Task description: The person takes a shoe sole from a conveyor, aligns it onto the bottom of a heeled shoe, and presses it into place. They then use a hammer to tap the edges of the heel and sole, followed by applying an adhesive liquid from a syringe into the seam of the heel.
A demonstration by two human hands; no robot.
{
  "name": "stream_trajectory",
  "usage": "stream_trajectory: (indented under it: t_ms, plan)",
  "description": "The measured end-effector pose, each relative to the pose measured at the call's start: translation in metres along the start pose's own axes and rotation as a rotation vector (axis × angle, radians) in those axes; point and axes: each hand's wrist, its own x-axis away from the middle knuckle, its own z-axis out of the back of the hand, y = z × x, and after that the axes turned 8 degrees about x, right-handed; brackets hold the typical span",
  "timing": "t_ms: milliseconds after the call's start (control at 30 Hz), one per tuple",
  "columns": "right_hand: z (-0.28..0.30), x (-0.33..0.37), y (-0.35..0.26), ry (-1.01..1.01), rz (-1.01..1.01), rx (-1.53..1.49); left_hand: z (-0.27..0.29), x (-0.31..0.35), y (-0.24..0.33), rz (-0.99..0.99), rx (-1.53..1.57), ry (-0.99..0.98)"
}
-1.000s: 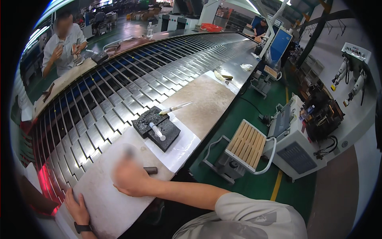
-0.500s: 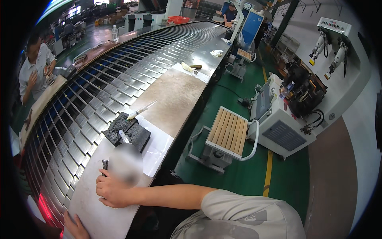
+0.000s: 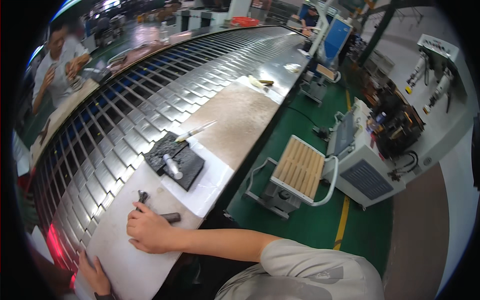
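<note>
Right hand: the right hand [image 3: 150, 232] lies knuckles-up at the lower left of the frame on the pale surface [image 3: 125, 265], fingers [image 3: 135, 214] curled together over a small dark metal tool [image 3: 142, 197]; whether they truly grip it I cannot tell.
Left hand: the left hand [image 3: 95, 276] rests flat at the bottom left edge of the frame, fingers spread apart on the surface, holding nothing.
Thing in hand: the dark tool pokes out just above the right hand's knuckles; a short dark cylinder [image 3: 170, 217] lies touching or just beside the same hand, to its right.
Progress: by my reading, the work is at an early stage. The tool is only just being taken up, and the pieces on the black mat look untouched.
Left to do: the black foam mat [image 3: 186, 167] above the hand carries a small silvery cylinder [image 3: 172, 166]; it sits on a white sheet [image 3: 212, 182], apart from both hands.
Around: a thin pale stick [image 3: 196, 131] lies above the mat on a brown board [image 3: 240, 117]; a wide slatted metal conveyor [image 3: 150, 85] curves across the upper left.
In the way: nothing lies between hand and mat.
Others: a person [image 3: 57, 60] stands at the upper left, well apart.
</note>
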Motion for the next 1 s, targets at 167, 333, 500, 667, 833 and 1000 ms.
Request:
stream_trajectory:
  t_ms: [167, 333, 500, 667, 833, 1000]
  plan:
    - [0.004, 0.0, 0.002, -0.002, 0.023, 0.017, 0.003, -0.004, 0.024, 0.048, -0.034, -0.018]
    - [0.004, -0.002, -0.002, -0.03, -0.014, 0.039, 0.014, -0.002, 0.04, 0.095, -0.037, -0.023]
    - [0.005, -0.004, -0.005, -0.02, 0.0, 0.061, 0.019, -0.001, 0.048, 0.091, 0.005, -0.003]
    - [0.006, -0.006, -0.006, -0.035, 0.013, 0.036, 0.023, -0.003, 0.059, 0.071, 0.007, 0.019]
    - [0.006, -0.009, -0.007, -0.01, 0.023, 0.042, 0.029, -0.005, 0.063, 0.096, 0.017, 0.015]
    - [0.007, -0.01, -0.01, -0.01, -0.003, 0.053, 0.028, -0.005, 0.063, 0.084, 0.045, 0.015]
